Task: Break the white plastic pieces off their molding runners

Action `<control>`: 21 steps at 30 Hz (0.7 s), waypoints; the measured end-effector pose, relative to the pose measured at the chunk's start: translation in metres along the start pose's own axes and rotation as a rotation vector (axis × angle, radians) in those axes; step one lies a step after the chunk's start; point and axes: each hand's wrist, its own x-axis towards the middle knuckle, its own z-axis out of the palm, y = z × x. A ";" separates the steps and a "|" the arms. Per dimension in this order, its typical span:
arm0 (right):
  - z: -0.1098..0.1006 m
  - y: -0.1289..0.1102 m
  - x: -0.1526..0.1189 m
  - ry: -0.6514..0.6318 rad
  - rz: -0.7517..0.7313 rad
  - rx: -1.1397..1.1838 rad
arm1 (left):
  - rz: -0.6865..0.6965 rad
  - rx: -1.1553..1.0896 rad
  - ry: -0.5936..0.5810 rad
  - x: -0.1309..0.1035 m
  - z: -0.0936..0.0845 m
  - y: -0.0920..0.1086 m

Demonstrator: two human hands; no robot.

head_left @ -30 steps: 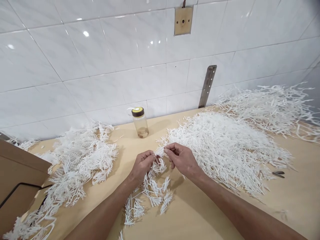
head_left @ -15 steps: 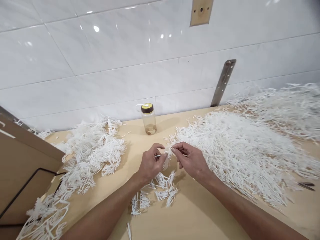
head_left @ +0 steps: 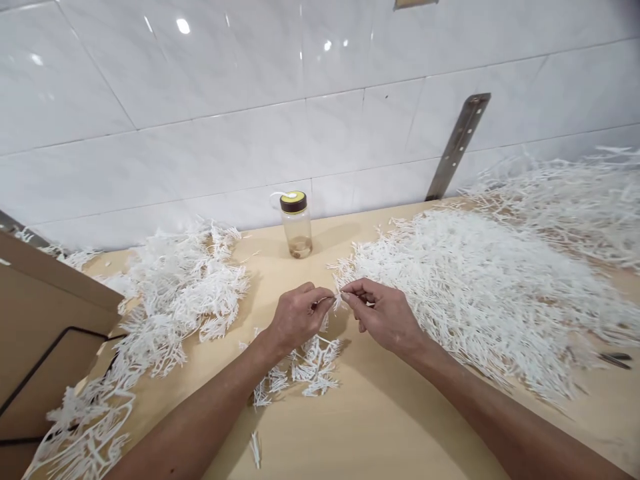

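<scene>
My left hand (head_left: pixel 301 313) and my right hand (head_left: pixel 384 317) meet over the table, thumbs and forefingers pinched on a small white branched sprig (head_left: pixel 338 301). Much of the sprig is covered by the fingertips. Below my left hand lies a small cluster of white sprigs (head_left: pixel 316 368), partly behind the wrist. A single sprig (head_left: pixel 255 449) lies nearer the front. Close beyond my right hand spreads a wide pile of thin white strands (head_left: pixel 480 287). Off to the left is a looser heap of white branched sprigs (head_left: pixel 187 293).
A clear bottle (head_left: pixel 297 230) with a yellow-and-dark lid stands near the tiled wall (head_left: pixel 240 153). A metal bracket (head_left: pixel 459 147) leans there. Cardboard (head_left: pixel 45 307) with a black strap is at left. A dark tool (head_left: pixel 615 361) lies right, on the wooden table (head_left: pixel 400 427).
The view has tipped down slightly, so the wall plate is almost out of frame. My left fingers have drawn together in a tighter pinch near my right fingertips.
</scene>
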 end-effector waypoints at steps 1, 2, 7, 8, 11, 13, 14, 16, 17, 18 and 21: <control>0.000 0.002 0.001 -0.008 0.003 0.001 | -0.002 0.012 -0.006 0.000 -0.001 0.000; 0.000 0.004 0.001 -0.016 0.006 0.005 | -0.006 0.014 -0.014 0.001 -0.002 0.001; -0.002 0.009 0.002 -0.068 0.040 0.028 | -0.045 -0.095 -0.006 0.002 -0.003 0.005; -0.003 0.008 0.002 -0.077 0.051 0.024 | -0.061 -0.132 0.006 0.002 -0.002 0.006; -0.005 0.004 0.002 -0.089 0.067 -0.004 | -0.142 -0.236 0.001 0.000 0.001 0.008; -0.006 0.000 0.002 -0.089 0.067 -0.016 | -0.192 -0.275 -0.033 -0.001 0.003 0.009; -0.006 -0.001 0.002 -0.088 0.068 -0.019 | -0.206 -0.287 -0.050 -0.001 0.004 0.009; -0.006 -0.003 0.002 -0.086 0.068 -0.027 | -0.212 -0.290 -0.080 -0.002 0.005 0.008; -0.006 -0.004 0.002 -0.084 0.064 -0.038 | -0.208 -0.282 -0.096 -0.001 0.005 0.008; -0.005 -0.004 0.002 -0.080 0.053 -0.057 | -0.201 -0.269 -0.111 -0.001 0.005 0.008; -0.004 -0.004 0.002 -0.060 -0.038 -0.153 | -0.169 -0.220 -0.106 0.002 0.003 0.011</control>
